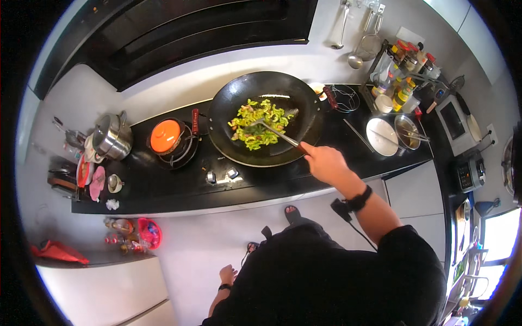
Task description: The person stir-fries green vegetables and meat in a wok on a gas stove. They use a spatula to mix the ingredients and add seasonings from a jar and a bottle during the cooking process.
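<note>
My right hand point(327, 164) grips the wooden handle of a metal wok spatula point(288, 141). The spatula's blade lies among chopped green vegetables with small brownish pieces point(265, 118), heaped toward the middle and left of a large black wok point(238, 87). The wok sits over the right side of the stove, with a dark red handle point(330, 98) at its right. My left hand point(228, 274) hangs low beside my body, away from the counter. Its fingers are loosely bent and it appears to hold nothing.
Left of the wok, an orange-lidded pot point(165, 136) rests on the other burner. Farther left is a lidded steel pot point(113, 136). A white bowl point(381, 136) and a steel bowl point(407, 131) stand at right, before a condiment rack point(375, 73). Two stove knobs point(232, 173) face me.
</note>
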The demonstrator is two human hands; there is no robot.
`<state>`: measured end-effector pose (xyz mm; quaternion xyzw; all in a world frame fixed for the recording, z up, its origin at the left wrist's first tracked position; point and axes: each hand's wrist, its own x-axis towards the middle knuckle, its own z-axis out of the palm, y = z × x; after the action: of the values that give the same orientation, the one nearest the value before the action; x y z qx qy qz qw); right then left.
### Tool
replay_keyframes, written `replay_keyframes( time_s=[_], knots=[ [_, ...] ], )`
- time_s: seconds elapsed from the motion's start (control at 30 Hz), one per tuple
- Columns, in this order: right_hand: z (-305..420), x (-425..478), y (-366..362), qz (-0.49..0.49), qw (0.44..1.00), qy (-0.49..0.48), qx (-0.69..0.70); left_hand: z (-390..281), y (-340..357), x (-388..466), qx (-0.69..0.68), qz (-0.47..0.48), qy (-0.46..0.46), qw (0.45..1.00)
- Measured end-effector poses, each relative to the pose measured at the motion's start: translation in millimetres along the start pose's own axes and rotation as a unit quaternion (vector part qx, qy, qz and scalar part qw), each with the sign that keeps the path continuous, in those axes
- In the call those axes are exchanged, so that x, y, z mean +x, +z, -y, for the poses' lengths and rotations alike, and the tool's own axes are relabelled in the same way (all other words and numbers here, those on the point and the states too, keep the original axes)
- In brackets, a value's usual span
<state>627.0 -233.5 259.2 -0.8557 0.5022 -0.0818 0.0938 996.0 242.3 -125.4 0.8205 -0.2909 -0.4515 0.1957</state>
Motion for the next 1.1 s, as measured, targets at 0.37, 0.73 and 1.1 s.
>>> replay_keyframes(
  time_s=[0.37, 0.73, 1.1],
  knots=[
    [9.6, -27.0, -52.6, 0.001, 0.999, 0.025, 0.048, 18.5, 10.4, -11.4, 0.295, -0.022, 0.136, 0.946],
    [16.5, -31.0, -33.4, -0.009, 0.998, 0.055, -0.005, 42.8, -0.1, -3.7, 0.301, 0.000, 0.202, 0.932],
    [10.6, -11.6, -9.0, -0.058, 0.997, 0.057, -0.019, -25.0, -8.6, -13.5, 0.248, 0.000, 0.072, 0.966]
  ],
)
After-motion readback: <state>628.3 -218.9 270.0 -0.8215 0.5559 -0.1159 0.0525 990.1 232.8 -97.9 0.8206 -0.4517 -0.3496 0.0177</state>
